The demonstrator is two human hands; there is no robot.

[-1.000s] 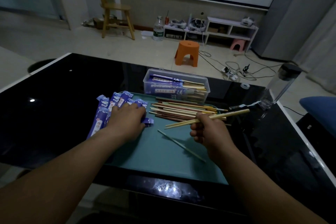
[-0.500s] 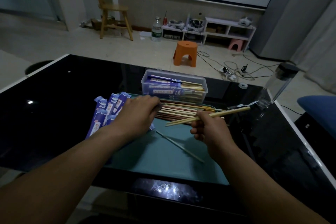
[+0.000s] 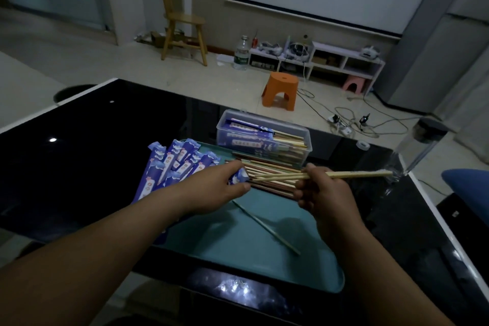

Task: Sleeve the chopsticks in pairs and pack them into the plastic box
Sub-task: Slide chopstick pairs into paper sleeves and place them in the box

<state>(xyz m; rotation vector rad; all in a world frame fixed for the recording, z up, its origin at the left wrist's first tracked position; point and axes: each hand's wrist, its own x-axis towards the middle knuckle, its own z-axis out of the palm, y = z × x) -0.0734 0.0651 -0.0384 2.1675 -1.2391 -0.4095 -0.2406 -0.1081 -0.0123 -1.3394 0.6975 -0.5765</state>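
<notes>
Chopsticks [image 3: 354, 174], right hand [image 3: 328, 194] (sleeve [image 3: 239, 179], left hand [image 3: 211, 189])

You have one plastic box [image 3: 222, 137], one teal mat [image 3: 238, 249], two pale chopsticks [image 3: 357, 174] in your right hand [image 3: 326, 194], one lone chopstick [image 3: 264, 225], one orange stool [image 3: 280, 90], one pink stool [image 3: 353, 85], one wooden chair [image 3: 182, 21], and purple sleeves [image 3: 169, 164] and piled chopsticks [image 3: 272, 167] too overlapped to count.

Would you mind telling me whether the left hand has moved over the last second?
Yes. The left hand has slid right across the sleeves, up to the loose chopsticks lying before the plastic box.
</notes>
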